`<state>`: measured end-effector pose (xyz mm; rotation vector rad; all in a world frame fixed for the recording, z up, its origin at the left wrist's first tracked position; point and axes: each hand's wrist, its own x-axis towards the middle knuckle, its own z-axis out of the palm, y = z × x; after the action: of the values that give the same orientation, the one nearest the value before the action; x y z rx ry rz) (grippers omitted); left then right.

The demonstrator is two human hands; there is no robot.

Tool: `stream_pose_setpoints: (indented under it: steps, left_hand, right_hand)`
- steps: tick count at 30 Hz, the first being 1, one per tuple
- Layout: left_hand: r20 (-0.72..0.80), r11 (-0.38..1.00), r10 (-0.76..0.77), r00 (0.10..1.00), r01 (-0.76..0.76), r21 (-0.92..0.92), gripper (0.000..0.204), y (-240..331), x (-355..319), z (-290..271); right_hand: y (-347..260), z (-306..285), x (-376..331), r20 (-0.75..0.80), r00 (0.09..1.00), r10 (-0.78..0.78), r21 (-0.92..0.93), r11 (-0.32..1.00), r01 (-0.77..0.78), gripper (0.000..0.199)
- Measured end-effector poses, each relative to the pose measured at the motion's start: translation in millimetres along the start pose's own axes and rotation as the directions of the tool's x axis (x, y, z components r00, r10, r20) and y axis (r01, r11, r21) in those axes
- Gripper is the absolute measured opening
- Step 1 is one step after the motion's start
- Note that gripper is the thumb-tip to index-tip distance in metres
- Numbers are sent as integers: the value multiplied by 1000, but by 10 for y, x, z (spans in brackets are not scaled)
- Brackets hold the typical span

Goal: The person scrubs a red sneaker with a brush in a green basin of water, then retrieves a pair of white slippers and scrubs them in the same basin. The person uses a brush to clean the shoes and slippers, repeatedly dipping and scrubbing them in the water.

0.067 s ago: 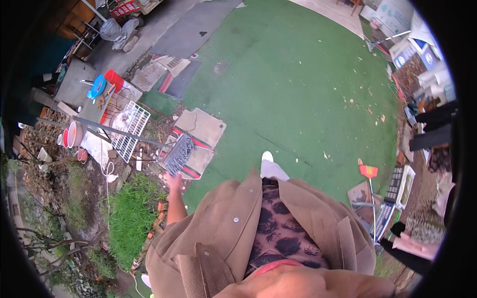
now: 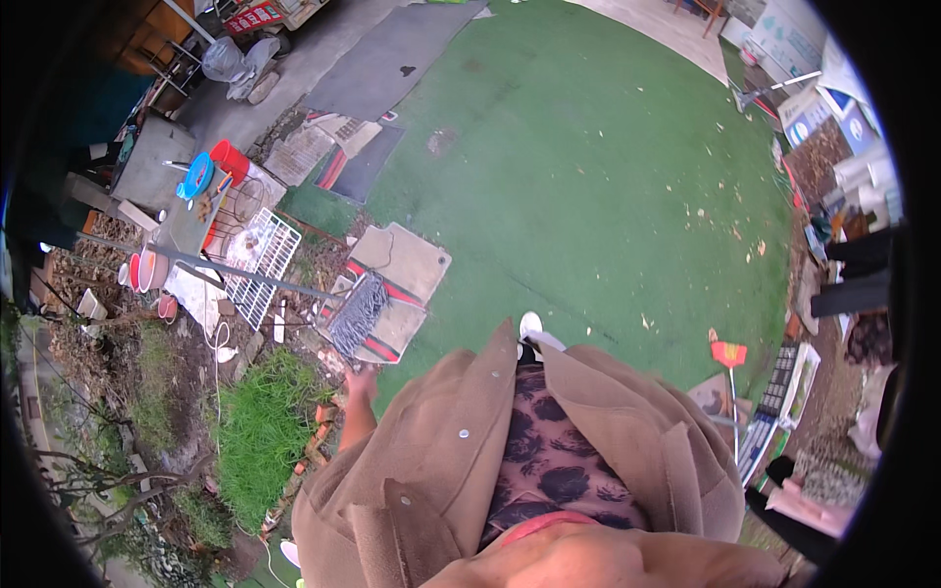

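Observation:
My left hand (image 2: 361,382) hangs at my left side, below the bare forearm, with its fingers apart and nothing seen in them. Just beyond it in the picture is a grey string mop (image 2: 360,316), its long metal handle (image 2: 250,270) stretching off to the left. The mop's strands lie over a pale mat with red and dark stripes (image 2: 417,265). Whether hand and mop touch cannot be made out; the hand looks apart from it. My right hand is out of view, its side covered by the brown coat (image 2: 637,421). One white shoe (image 2: 530,323) shows ahead of the coat.
Green turf (image 2: 588,196) with scattered leaves spreads ahead. To the left are a white wire rack (image 2: 263,265), a red bucket (image 2: 229,160), a blue basin (image 2: 199,176) and a grass bed (image 2: 260,431) edged with bricks. An orange-headed long-handled tool (image 2: 728,353) stands at right.
My left hand has drawn back slightly toward me, away from the mop. The pale trouser leg ahead is now mostly hidden behind the coat, and the whole view has shifted a little.

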<state>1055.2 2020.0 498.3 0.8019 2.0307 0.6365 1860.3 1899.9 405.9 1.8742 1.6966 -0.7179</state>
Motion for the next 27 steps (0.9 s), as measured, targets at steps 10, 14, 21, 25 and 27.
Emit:
stream_pose_setpoints:
  steps: [10,14,21,25,27]
  left_hand:
    - [156,859,-513,844,504,93,62,1015,579,712]
    - [179,875,-484,856,476,89,53,2071,1939,934]
    - [151,965,-49,987,85,-248,40,5184,5139,1127]
    - [66,982,49,997,-36,-187,46,6668,6517,1251]
    - [12,967,38,999,-33,-254,45,7132,7096,1429]
  right_hand:
    - [-793,-4870,3744,-277,914,295,940,283,193,18]
    - [-924,-4907,4705,-336,935,115,810,541,225,19]
    - [-587,-4981,5190,150,955,-255,189,956,225,29]
    - [-581,-5701,5704,259,955,-146,166,981,104,29]
    - [-554,-6160,6186,283,951,-127,136,986,91,29]
